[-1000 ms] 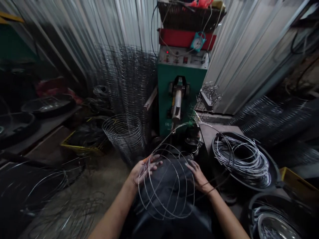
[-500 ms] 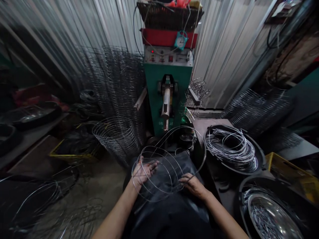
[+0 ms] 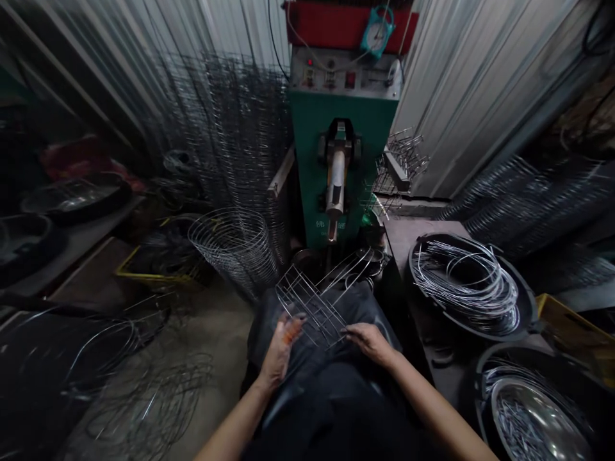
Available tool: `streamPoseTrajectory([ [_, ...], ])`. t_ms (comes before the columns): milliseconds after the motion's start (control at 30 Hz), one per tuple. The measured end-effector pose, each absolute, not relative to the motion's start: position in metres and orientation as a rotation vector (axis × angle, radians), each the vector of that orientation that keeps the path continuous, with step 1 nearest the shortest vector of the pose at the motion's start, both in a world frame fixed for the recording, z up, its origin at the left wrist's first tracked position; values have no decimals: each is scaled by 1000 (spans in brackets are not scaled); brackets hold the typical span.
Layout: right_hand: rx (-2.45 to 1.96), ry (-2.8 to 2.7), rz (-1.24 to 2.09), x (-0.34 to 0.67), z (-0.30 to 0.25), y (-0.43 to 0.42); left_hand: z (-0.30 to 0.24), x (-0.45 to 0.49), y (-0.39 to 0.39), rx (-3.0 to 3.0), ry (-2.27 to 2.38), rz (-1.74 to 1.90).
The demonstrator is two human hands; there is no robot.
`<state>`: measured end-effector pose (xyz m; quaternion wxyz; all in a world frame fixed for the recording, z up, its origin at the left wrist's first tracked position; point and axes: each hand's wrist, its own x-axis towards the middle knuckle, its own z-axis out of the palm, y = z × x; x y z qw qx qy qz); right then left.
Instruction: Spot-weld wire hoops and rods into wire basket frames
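Note:
A flattened cage of silver wire [image 3: 317,307] lies across my dark apron [image 3: 317,384], its hoops pressed together into a narrow grid. My left hand [image 3: 283,349], with orange tape on one finger, has its fingertips curled at the frame's near edge. My right hand [image 3: 369,342] lies nearly flat, its fingertips touching the frame's lower end. The part of the frame under my left fingers is hidden.
A green spot-welding machine [image 3: 339,166] stands straight ahead. A black pan of wire rings [image 3: 466,285] and a pan of short wires [image 3: 533,419] are on my right. Wire cylinders [image 3: 230,250] stand left; loose wire [image 3: 154,397] lies on the floor.
The round, open wire cage has collapsed into a flat, narrow grid on my lap. My hands have moved lower and closer to its edges, and the view has shifted slightly.

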<state>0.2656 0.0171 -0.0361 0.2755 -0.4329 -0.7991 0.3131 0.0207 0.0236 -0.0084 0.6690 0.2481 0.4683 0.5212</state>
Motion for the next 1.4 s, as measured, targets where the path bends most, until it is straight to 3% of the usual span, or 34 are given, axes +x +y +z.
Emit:
streamPoseTrajectory([
  [567,-1178,-2103,657,247,13,97,39,61,133,404,958,1369],
  [867,-1358,-1884,-59,293,76,179,25,64,142,468,1000,1333],
  [1133,-1375,-2183,342,289,68,217,24,71,151,469,970,1324],
  [1400,-1358,-2060,357,291,62,220,33,82,157,424,1002,1290],
])
